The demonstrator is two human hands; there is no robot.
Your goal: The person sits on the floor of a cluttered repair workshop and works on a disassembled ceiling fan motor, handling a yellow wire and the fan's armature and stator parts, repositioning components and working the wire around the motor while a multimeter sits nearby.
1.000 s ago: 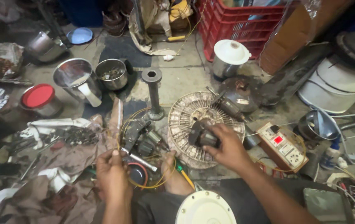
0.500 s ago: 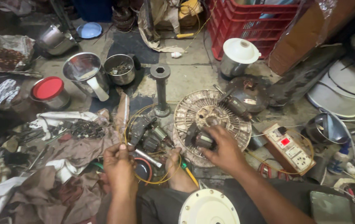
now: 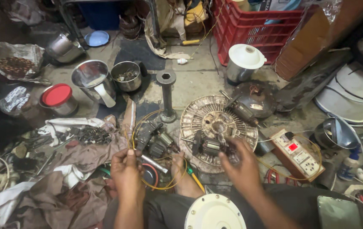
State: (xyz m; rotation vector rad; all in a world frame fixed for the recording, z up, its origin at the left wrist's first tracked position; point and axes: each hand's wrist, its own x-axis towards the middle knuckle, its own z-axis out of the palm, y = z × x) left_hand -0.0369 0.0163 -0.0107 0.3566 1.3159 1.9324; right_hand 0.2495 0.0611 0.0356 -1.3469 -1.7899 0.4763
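A cluttered workshop floor (image 3: 198,82) was seen from above, pretty much every patch covered in parts and rags. A red plastic crate (image 3: 253,29) was parked at the top of the frame, with a white-lidded steel jar (image 3: 243,63) just below it. Toward the upper left, a steel jug (image 3: 92,80), a small steel pot of bits (image 3: 127,75) and a red-lidded tin (image 3: 58,98) were lined up near each other. An upright metal spindle (image 3: 166,95) was stood in the middle.

The small motor armature (image 3: 209,146) was found lying on the round finned fan plate (image 3: 215,127), centre of the frame. The right hand (image 3: 241,163) was placed just below and right of it, fingers spread fairly wide, fingertips (image 3: 229,149) right at the armature's edge; whether it was actually gripped couldn't be told, since the hand was blurred.

The left hand (image 3: 126,174) was seen lower left of centre, fingers curled around a loop of yellow wire (image 3: 164,184), thumb pointing up. A second motor block (image 3: 154,138) was sat just above that hand, not touched by it. A switch and socket board (image 3: 297,153) was lying to the right, well clear of both hands. A white round lid (image 3: 213,212) was seen at the bottom edge.
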